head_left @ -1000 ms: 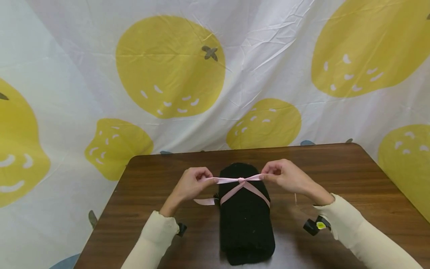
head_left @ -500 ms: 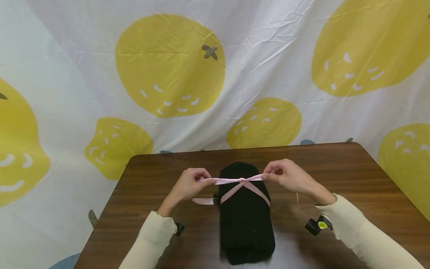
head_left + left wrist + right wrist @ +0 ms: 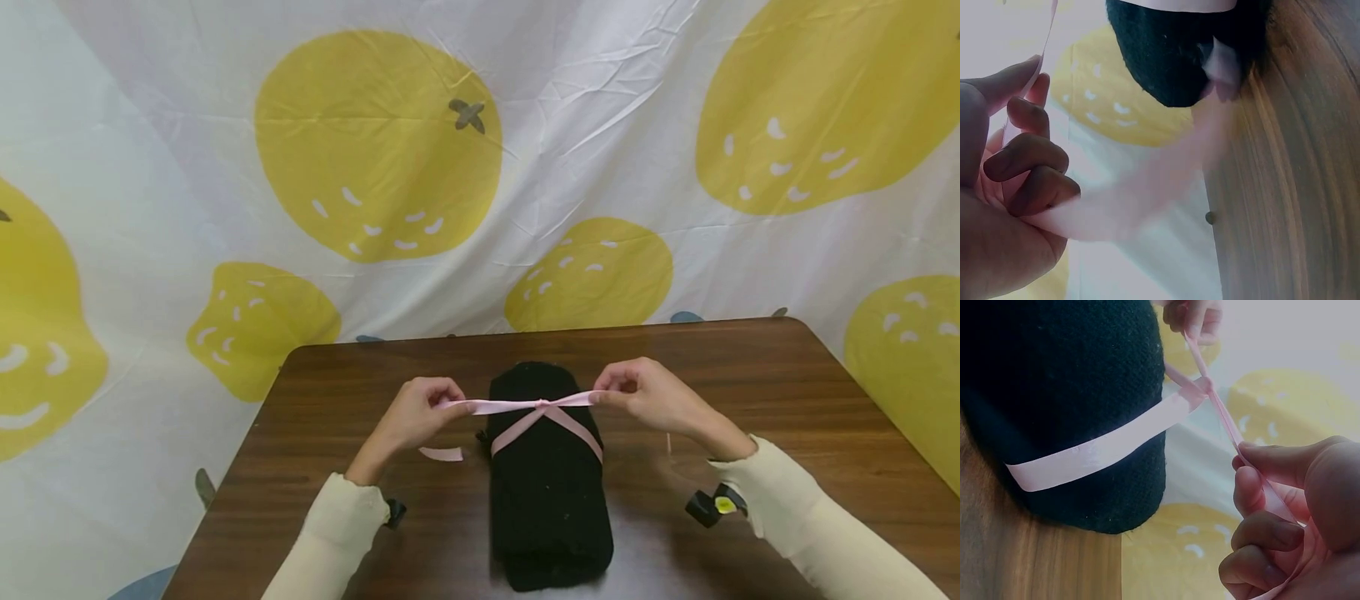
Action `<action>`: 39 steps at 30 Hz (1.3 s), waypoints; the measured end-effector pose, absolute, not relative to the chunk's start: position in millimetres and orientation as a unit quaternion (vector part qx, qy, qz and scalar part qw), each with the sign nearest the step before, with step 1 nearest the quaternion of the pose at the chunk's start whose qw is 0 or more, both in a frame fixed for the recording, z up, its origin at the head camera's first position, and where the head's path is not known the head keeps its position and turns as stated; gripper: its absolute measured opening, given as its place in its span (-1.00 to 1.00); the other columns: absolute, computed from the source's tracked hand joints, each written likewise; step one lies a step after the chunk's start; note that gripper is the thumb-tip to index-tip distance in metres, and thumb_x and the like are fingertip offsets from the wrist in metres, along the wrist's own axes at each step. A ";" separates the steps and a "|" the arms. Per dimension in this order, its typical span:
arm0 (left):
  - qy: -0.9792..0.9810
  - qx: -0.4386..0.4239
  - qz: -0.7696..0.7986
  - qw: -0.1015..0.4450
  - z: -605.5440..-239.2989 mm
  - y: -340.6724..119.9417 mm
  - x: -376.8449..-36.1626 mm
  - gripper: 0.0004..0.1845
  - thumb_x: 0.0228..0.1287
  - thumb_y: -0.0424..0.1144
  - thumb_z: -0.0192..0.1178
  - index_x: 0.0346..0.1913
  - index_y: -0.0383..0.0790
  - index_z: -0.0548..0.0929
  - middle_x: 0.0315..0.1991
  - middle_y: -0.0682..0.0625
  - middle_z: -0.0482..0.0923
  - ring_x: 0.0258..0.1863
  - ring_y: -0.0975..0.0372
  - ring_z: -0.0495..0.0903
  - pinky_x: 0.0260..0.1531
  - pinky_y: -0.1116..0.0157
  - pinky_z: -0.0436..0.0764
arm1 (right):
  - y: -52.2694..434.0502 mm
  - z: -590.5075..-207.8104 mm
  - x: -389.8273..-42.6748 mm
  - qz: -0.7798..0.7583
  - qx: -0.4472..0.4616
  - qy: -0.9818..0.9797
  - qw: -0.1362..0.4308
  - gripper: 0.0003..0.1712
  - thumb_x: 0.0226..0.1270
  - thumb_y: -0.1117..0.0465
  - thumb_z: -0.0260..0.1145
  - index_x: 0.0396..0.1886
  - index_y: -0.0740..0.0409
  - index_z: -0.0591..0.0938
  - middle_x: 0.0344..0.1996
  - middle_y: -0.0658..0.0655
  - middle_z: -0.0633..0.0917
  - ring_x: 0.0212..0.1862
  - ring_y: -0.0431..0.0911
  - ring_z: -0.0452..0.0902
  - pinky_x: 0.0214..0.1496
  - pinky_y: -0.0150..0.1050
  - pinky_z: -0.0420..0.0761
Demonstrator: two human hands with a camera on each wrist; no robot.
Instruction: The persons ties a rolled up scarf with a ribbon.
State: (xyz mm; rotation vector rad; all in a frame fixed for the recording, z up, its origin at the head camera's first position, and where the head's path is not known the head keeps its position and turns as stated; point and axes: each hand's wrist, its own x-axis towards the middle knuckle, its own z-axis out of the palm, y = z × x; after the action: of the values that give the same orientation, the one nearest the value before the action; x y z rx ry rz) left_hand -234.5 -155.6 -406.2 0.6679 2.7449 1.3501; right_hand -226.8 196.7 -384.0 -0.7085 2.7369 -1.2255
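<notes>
A black knitted bundle (image 3: 551, 500), long and rounded, lies on the table. Round its far part runs a pink ribbon (image 3: 1085, 456), crossing into a knot (image 3: 542, 404) that stands up off the fabric. My left hand (image 3: 420, 412) pinches one ribbon end between thumb and forefinger, left of the bundle. Opposite it, my right hand (image 3: 648, 396) pinches the other end. Between them the ribbon stretches taut, nearly level. In the left wrist view a loose ribbon tail (image 3: 1135, 200) trails from the left hand, blurred. The right wrist view shows ribbon running through the right hand's curled fingers (image 3: 1260, 531).
The brown wood-grain table (image 3: 337, 483) has rounded far corners. Behind it hangs a white cloth (image 3: 420, 300) printed with yellow fruit. A black wrist device (image 3: 708, 504) sits under the right sleeve (image 3: 795, 492).
Both hands have drawn slightly farther apart, the left going left and the right going right. The knot looks smaller, and the loose tail below the left hand has shifted left.
</notes>
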 end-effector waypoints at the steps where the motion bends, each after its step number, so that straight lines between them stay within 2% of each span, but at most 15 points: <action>1: 0.878 0.209 0.430 0.007 -406.3 -156.5 -234.5 -0.84 0.20 -0.09 0.41 -0.40 -0.08 0.72 -0.63 0.10 0.37 -0.59 0.27 0.33 -0.58 0.38 0.31 | 197.1 -384.4 -226.8 -0.398 -0.229 0.888 0.031 -0.93 0.27 0.20 0.42 -0.41 0.02 0.71 -0.64 -0.04 0.54 -0.58 -0.24 0.29 -0.55 -0.36 0.27; 9: 0.886 0.202 0.416 0.016 -407.3 -162.7 -234.2 -0.87 0.23 -0.10 0.39 -0.38 -0.05 0.73 -0.59 0.10 0.39 -0.53 0.25 0.34 -0.54 0.37 0.31 | 200.4 -386.5 -226.3 -0.399 -0.231 0.886 0.040 -0.93 0.27 0.23 0.42 -0.41 0.02 0.70 -0.64 -0.09 0.51 -0.57 -0.24 0.28 -0.56 -0.36 0.26; 19: 0.891 0.196 0.407 0.031 -411.2 -170.0 -233.3 -0.85 0.24 -0.07 0.38 -0.38 -0.04 0.72 -0.57 0.09 0.42 -0.50 0.22 0.37 -0.49 0.32 0.35 | 207.2 -394.7 -227.8 -0.388 -0.232 0.891 0.042 -0.95 0.27 0.26 0.40 -0.40 0.07 0.71 -0.61 -0.11 0.58 -0.53 -0.23 0.33 -0.50 -0.35 0.30; 31: 0.893 0.204 0.399 0.039 -415.3 -175.0 -233.9 -0.82 0.25 -0.09 0.37 -0.37 -0.12 0.73 -0.53 0.08 0.44 -0.47 0.23 0.36 -0.48 0.34 0.33 | 213.8 -403.3 -228.3 -0.380 -0.244 0.891 0.040 -0.91 0.25 0.36 0.38 -0.40 0.09 0.72 -0.58 -0.13 0.62 -0.52 -0.26 0.35 -0.49 -0.36 0.34; 39: 0.897 0.194 0.395 0.036 -418.4 -177.7 -233.4 -0.82 0.25 -0.12 0.37 -0.37 -0.16 0.74 -0.55 0.10 0.42 -0.48 0.24 0.35 -0.48 0.33 0.32 | 214.8 -402.3 -226.0 -0.382 -0.230 0.894 0.045 -0.91 0.23 0.26 0.44 -0.45 0.05 0.70 -0.64 -0.11 0.54 -0.55 -0.26 0.30 -0.51 -0.37 0.29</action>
State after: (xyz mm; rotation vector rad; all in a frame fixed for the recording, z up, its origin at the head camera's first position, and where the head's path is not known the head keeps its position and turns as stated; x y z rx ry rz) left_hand -233.4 -177.7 -418.4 0.5947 2.7571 1.2127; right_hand -226.0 214.8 -402.3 -0.7033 2.7301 -1.1662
